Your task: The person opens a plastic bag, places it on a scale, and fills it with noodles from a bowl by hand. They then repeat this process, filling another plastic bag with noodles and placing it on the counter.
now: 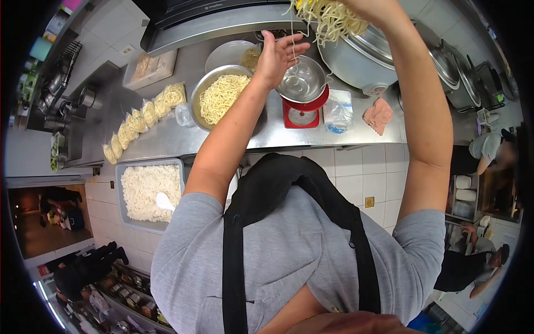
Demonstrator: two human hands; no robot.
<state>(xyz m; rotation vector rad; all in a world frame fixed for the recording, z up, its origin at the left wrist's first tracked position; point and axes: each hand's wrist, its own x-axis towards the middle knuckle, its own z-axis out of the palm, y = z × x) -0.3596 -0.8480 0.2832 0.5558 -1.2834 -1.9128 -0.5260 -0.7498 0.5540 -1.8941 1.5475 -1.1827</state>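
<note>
My right hand (374,10) is raised at the top edge, partly cut off, with a bundle of noodles (340,23) hanging from it. Loose strands trail toward a metal bowl (302,80) on a red kitchen scale (301,115). My left hand (280,58) is held open beside that bowl, fingers spread, with a strand or so hanging by its fingertips. Under my left forearm, a larger metal bowl (196,106) holds a heap of noodles (222,99). To its left runs a row of bagged noodle portions (149,113).
Right of the scale lie plastic bags (337,109) and a pink cloth (378,116). A large cooker (356,64) stands behind them. A grey tub of rice (149,225) with a white scoop sits below the counter. Other people work at both sides.
</note>
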